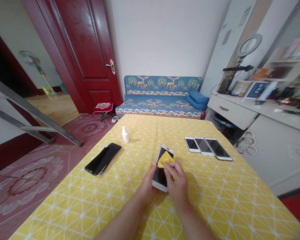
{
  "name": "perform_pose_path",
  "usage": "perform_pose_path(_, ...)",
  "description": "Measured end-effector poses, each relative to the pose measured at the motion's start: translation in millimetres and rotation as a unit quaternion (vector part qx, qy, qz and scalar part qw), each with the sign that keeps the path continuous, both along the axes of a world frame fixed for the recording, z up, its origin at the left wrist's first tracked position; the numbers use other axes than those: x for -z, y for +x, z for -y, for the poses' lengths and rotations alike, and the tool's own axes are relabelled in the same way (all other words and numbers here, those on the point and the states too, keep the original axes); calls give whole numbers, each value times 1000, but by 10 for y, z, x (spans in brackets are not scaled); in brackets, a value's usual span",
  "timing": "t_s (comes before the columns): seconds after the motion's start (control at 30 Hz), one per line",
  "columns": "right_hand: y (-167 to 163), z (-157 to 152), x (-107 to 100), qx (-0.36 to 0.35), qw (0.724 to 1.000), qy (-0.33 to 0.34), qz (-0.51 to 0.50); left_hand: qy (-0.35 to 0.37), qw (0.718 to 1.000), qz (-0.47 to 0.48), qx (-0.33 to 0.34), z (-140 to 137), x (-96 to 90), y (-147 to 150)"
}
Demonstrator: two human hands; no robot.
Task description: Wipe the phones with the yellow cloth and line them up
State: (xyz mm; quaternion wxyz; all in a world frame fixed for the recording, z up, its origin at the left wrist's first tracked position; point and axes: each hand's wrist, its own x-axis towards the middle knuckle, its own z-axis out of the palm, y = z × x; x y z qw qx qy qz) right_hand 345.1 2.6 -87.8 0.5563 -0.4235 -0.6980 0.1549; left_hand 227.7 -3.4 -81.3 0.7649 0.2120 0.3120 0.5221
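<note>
A white smartphone with a dark screen is tilted over the near middle of the table, gripped along its left edge by my left hand. My right hand pinches a folded yellow cloth against the upper part of that screen. The cloth covers some of the glass, and the fingers of my left hand are partly hidden under the phone. Off to the left lies a black smartphone. Behind it stands a small white spray bottle.
Three white-framed phones lie side by side at the right: a small one, a middle one and a larger one. A yellow patterned tablecloth covers the table. Beyond are a blue sofa and a white cabinet.
</note>
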Motion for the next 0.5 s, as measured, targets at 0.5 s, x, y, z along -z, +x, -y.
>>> perform_pose_path(0.5, 189, -117, -140, 140, 977, 22, -157, 236, 944, -203, 113, 132, -238, -41)
